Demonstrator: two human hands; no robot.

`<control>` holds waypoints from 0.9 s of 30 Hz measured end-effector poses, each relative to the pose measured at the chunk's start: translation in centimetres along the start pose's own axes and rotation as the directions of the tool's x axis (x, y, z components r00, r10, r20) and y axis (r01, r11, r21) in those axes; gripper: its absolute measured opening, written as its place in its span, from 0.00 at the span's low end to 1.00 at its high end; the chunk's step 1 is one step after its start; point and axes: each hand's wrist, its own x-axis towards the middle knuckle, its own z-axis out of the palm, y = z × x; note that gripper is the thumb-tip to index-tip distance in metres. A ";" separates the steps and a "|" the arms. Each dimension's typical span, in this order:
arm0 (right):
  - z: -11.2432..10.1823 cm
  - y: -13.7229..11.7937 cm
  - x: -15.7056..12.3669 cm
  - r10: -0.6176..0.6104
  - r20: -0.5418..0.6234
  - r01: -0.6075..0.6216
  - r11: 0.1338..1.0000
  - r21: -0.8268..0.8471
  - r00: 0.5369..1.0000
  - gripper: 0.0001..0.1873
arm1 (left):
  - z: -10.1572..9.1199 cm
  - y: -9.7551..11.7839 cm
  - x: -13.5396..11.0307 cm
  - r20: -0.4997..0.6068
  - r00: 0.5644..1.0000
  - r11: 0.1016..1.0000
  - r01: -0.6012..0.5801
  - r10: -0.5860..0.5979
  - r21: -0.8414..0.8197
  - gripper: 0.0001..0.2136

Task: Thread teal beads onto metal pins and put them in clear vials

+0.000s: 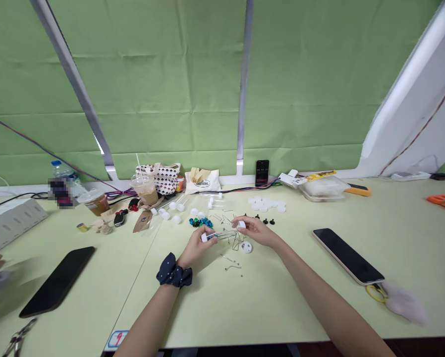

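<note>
The left hand (197, 245) clamps a small white plastic piece (204, 237) carrying thin metal pins (222, 235), which appear to point toward the right hand (255, 230), just apart from it. The right hand pinches a white cap (241, 224) above a loose heap of bent wires (236, 242) on the pale green table (282, 297).

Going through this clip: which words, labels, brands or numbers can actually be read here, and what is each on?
Upright phone: lit digits, too small to read for certain.
White bag: oval logo, too blurred to read.
Yellow packet: print too small to read.
Table-edge sticker: red mark, unclear.
Water bottle: label blurred out.
</note>
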 end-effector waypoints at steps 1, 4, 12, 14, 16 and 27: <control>0.0 0.0 0.0 -0.002 -0.001 0.002 1.000 -0.001 1.000 0.20 | 0.0 0.0 0.0 -0.001 1.000 1.000 -0.004 0.004 0.000 0.15; 0.3 0.1 0.1 -0.015 -0.016 0.015 1.000 0.004 1.000 0.19 | 0.0 0.0 0.0 -0.007 1.000 1.000 -0.017 0.017 0.013 0.15; 1.8 0.5 0.0 0.097 -0.076 -0.103 0.991 -0.080 0.992 0.16 | -0.2 -1.0 0.0 -0.048 0.995 0.987 -0.080 0.087 0.139 0.14; 2.1 0.4 -0.1 0.107 -0.116 -0.120 0.986 -0.119 0.988 0.16 | -0.1 -1.1 0.0 -0.056 0.994 0.982 -0.087 0.097 0.168 0.13; 2.3 0.2 0.0 0.088 -0.149 -0.111 0.982 -0.152 0.985 0.15 | 0.0 -0.9 -0.1 -0.062 0.993 0.976 -0.090 0.104 0.198 0.13; 2.5 -0.1 0.0 0.084 -0.192 -0.106 0.988 -0.108 0.978 0.14 | 0.7 0.5 -0.4 -0.023 0.992 0.962 -0.113 0.123 0.247 0.10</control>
